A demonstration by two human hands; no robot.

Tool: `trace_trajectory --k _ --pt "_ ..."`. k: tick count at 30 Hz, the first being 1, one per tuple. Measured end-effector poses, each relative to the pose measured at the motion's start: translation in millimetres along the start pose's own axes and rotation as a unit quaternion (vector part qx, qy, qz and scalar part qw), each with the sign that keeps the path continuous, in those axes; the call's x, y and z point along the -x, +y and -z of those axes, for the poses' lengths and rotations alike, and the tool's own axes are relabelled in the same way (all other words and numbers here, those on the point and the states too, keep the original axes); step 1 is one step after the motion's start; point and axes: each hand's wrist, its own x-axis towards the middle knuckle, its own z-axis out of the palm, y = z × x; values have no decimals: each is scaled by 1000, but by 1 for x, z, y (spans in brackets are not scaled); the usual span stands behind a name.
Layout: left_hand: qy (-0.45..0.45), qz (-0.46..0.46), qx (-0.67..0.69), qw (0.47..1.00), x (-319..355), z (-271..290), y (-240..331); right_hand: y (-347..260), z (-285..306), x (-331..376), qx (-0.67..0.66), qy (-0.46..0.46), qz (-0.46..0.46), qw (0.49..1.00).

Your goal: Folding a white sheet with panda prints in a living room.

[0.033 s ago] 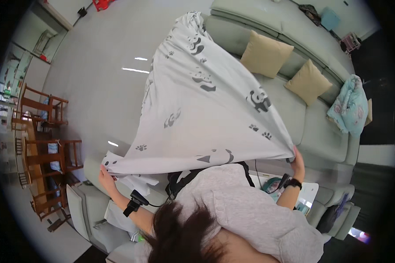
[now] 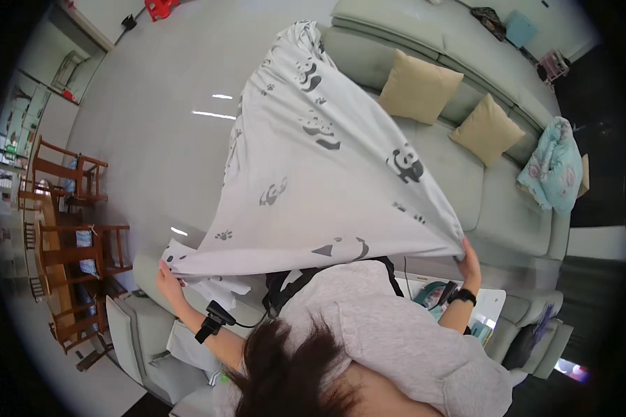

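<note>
White cloth with little panda pictures, the sheet [image 2: 306,181] is stretched out in the air, its long way running from the near edge up to the far end by the green sofa [image 2: 466,194]. The left hand [image 2: 168,276] pinches the near left corner and the right hand [image 2: 470,258] pinches the near right corner, both closed tight on it and about equally near. Nothing looks different from the earlier picture; the sheet and both hands are in the same places.

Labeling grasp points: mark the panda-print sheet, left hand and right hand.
panda-print sheet [image 2: 313,187], head view, middle of the spread cloth
left hand [image 2: 165,272], head view, back of hand
right hand [image 2: 469,256], head view, knuckles
</note>
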Motion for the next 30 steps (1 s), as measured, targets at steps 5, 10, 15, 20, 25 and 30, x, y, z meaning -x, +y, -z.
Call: trace_trajectory --k 5,10,15,20,25,30 --pt "-3 -21 -55 998 -20 -1 15 61 44 23 212 -3 -116 970" --pt "19 -24 -35 999 -38 22 -9 50 19 53 356 -61 -198 911" --pt "7 10 71 997 -54 65 -40 7 -45 92 452 139 -99 876" --pt "35 -52 185 981 -64 76 -19 14 -66 111 280 147 41 948" --pt "86 -31 244 965 -92 91 -14 51 -40 115 415 108 -16 903" --pt "124 -13 297 947 -124 110 -44 143 59 78 394 280 60 874"
